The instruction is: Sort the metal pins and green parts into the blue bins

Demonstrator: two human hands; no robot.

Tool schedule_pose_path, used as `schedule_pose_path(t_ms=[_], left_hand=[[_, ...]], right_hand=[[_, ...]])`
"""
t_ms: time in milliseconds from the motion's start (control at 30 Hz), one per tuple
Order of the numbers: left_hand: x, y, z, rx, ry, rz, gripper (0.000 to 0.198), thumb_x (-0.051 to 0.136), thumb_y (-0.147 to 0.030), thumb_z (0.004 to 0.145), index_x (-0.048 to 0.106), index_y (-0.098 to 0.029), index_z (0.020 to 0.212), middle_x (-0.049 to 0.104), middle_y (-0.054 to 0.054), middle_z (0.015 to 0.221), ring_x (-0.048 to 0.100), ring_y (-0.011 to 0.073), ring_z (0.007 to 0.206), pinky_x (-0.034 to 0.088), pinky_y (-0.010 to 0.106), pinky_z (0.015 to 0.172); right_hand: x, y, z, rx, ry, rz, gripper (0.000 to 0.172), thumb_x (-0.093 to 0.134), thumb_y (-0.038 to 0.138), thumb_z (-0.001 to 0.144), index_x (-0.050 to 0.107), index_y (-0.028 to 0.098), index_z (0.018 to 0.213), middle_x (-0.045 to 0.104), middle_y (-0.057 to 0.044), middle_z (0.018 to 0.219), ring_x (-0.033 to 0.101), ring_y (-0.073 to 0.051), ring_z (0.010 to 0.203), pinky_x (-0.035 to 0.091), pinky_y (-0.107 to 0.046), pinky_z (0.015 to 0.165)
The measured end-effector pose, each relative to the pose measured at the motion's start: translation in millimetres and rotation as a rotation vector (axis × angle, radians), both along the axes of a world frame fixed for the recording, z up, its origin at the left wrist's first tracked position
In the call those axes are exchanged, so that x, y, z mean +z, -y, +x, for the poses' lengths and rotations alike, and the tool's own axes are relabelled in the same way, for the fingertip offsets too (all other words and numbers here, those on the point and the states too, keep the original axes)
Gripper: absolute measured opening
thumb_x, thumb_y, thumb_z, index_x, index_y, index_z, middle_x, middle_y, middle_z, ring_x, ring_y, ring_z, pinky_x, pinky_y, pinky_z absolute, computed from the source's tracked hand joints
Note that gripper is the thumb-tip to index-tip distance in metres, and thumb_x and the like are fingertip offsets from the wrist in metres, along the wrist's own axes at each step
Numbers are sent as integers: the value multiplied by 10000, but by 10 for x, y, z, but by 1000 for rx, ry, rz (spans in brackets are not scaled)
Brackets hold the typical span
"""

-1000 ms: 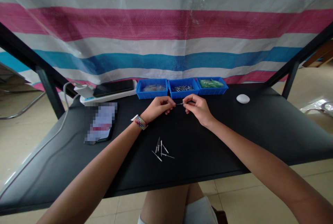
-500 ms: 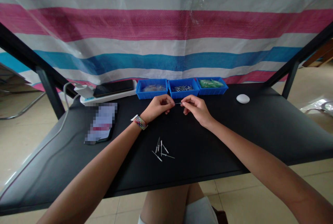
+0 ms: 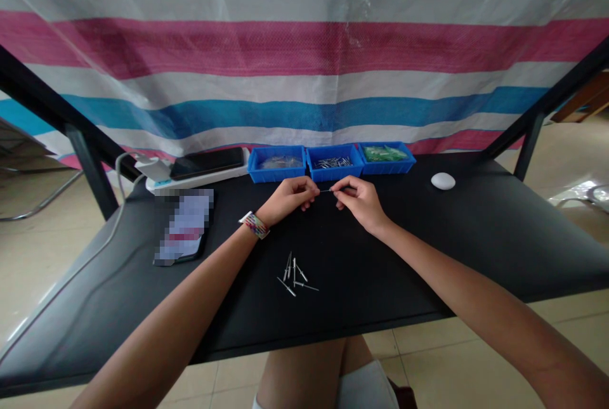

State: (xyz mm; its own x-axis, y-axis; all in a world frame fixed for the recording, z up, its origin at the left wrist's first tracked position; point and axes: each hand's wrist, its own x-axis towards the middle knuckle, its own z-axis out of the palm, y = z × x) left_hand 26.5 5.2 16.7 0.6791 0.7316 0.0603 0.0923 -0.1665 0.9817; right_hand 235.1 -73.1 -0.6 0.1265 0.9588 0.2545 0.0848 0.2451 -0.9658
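Observation:
Between my two hands, just in front of the blue bins, a thin metal blind rivet lies level in the air. My left hand pinches one end of it between thumb and fingers. At the other end, the thumb and forefinger of my right hand close on it. Nearer to me on the black table, several silver blind rivets form a loose pile. More rivets fill the middle blue bin behind my hands.
Left of the middle bin is a blue bin of small clear packets; right of it, a blue bin holds green packets. A white mouse sits right. At left are a phone, another phone on a white power strip, and a cable.
Both hands keep their pinch on the rivet and have hardly moved. The whole view has shifted very slightly.

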Motion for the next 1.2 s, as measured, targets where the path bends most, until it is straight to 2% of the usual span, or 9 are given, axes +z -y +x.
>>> schedule_pose_path(t_ms=[167,300,633,733,967,1100,1200], left_hand=[[10,1,-4,14,25,4,283,788,-389,851,679,-131,891,614,-12,745,596,90,589,504,200,543],[-3,-8,-12,25,57,5,262,793,-364,849,682,-131,894,611,-16,735,593,88,574,504,201,535],[-48,-30,-17,2,68,4,288,822,-367,842,657,-145,922,601,-29,707,583,89,578,499,193,537],[-40,-22,-16,9,79,-15,266,800,-357,854,646,-150,918,601,-29,716,583,87,576,497,195,536],[-46,-30,-21,-9,88,-35,249,783,-347,863,649,-146,926,603,-22,713,580,90,582,493,201,545],[-46,-33,-15,-5,84,-44,246,784,-346,872,644,-148,911,590,-27,713,578,89,588,494,200,545],[-37,-30,-10,-3,82,-47,232,780,-333,871,645,-147,906,594,-26,724,578,86,587,495,198,541]], right_hand=[[5,-8,-6,12,-37,-14,198,789,358,822,717,201,920,706,-13,891,677,-133,588,567,-257,525],[-17,-24,-1,7,-35,-30,194,767,370,842,711,198,910,681,2,799,662,-133,561,556,-251,503],[-8,-13,0,0,-32,20,171,796,342,832,710,200,872,674,8,765,665,-138,583,563,-252,523],[42,-49,45,-82,-26,89,174,797,350,839,705,205,870,663,14,747,644,-130,557,549,-249,511],[129,-297,321,-454,70,280,245,777,442,873,687,216,896,706,-6,867,624,-106,506,520,-243,472],[102,-345,403,-369,290,248,223,718,430,924,740,208,915,779,-61,1037,686,-131,551,547,-267,507],[101,-288,383,-334,388,280,189,665,374,964,756,211,941,767,-71,1123,674,-128,558,526,-281,516]])
